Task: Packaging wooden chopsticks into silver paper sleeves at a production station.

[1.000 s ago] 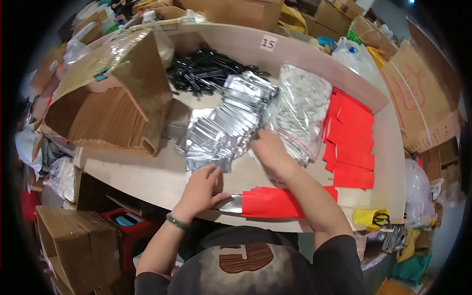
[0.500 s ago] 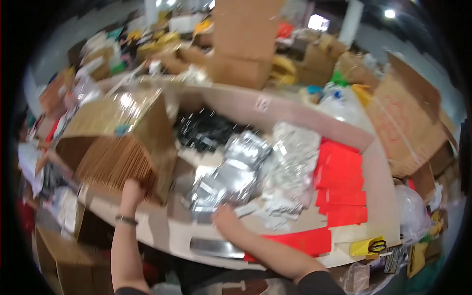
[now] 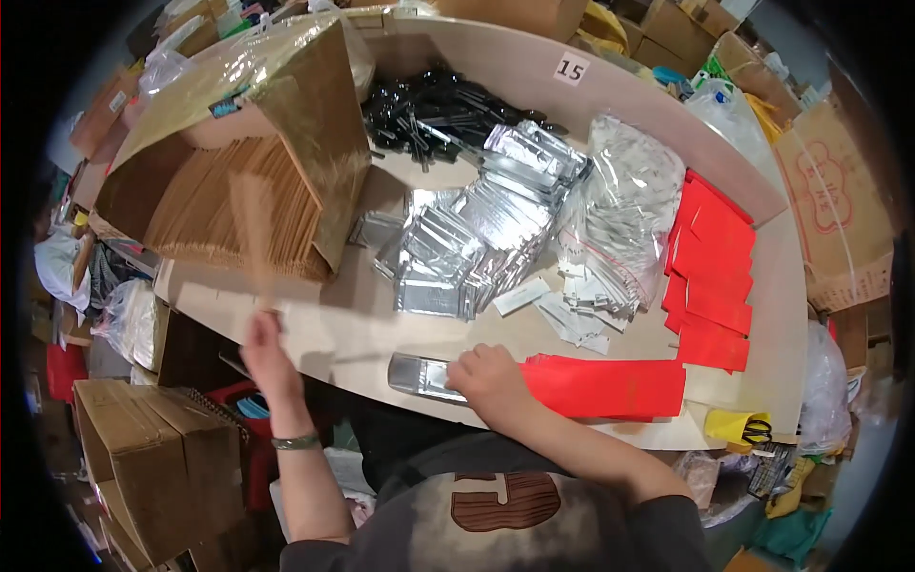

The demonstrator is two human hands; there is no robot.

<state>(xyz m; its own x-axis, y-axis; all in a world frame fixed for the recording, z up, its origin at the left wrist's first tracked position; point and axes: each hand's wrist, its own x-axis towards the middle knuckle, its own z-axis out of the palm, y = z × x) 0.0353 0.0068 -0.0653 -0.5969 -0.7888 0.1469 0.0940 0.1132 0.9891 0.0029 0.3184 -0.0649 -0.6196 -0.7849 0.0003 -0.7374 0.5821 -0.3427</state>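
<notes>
A: How is the room along the near edge of the curved beige table (image 3: 362,329) laid out?

B: A bare strip is left at the front left, between the open box of brown paper sleeves (image 3: 238,214) and the heap of silver foil pouches (image 3: 467,248). To the right, the edge is taken up by red paper envelopes (image 3: 710,267), with a clear bag of small packets (image 3: 620,205) behind.

A: Where is the work found?

B: A flat silver foil pouch (image 3: 419,375) is lying at the table's near rim, touching a long red envelope (image 3: 605,386). The right hand (image 3: 491,381) is pressed down where the two meet, fingers curled together on top.

A: And the left hand (image 3: 262,348)?

B: It is raised at the table's left edge, pinching a blurred brown paper sleeve (image 3: 253,238) held upright.
</notes>
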